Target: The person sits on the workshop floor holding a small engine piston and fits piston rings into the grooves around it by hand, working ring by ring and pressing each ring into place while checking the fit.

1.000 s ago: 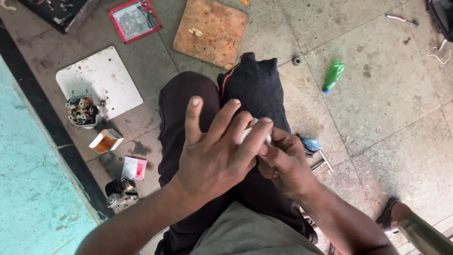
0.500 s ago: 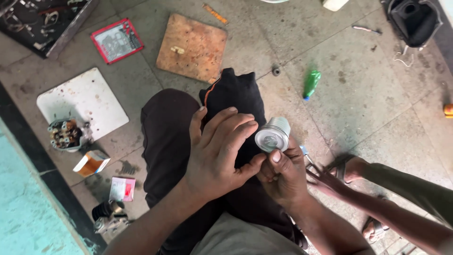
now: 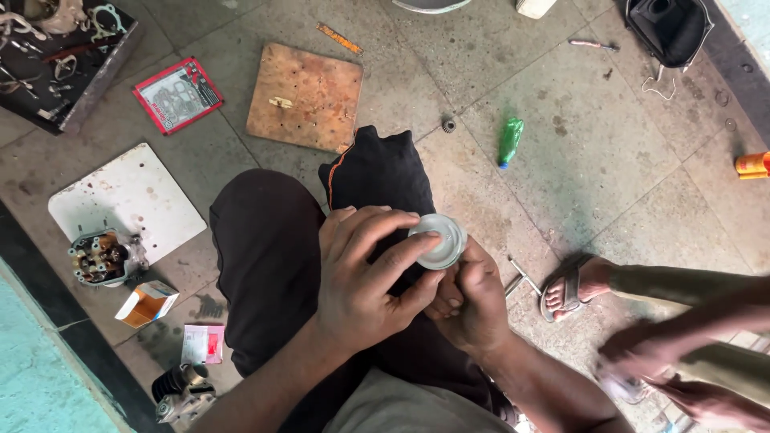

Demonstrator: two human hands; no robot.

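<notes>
A round silvery metal part (image 3: 438, 239), shaped like a shallow cup, is held over my lap between both hands. My left hand (image 3: 365, 277) wraps it from the left, with fingers reaching onto its rim. My right hand (image 3: 472, 298) grips it from below and the right. Under the hands lie my dark trousers (image 3: 269, 256) and a black cloth (image 3: 377, 172) with an orange seam draped over my knee.
On the stone floor lie a wooden board (image 3: 306, 96), a white plate (image 3: 128, 200), a red gasket packet (image 3: 178, 94), a green bottle (image 3: 510, 140), a small gear (image 3: 448, 125) and engine parts (image 3: 104, 258). Another person's sandalled foot (image 3: 573, 285) and hands (image 3: 642, 361) are at right.
The view has shifted so the floor items sit lower. The round part is now turned face-up between my hands. Another person's foot and arms have come further in at right.
</notes>
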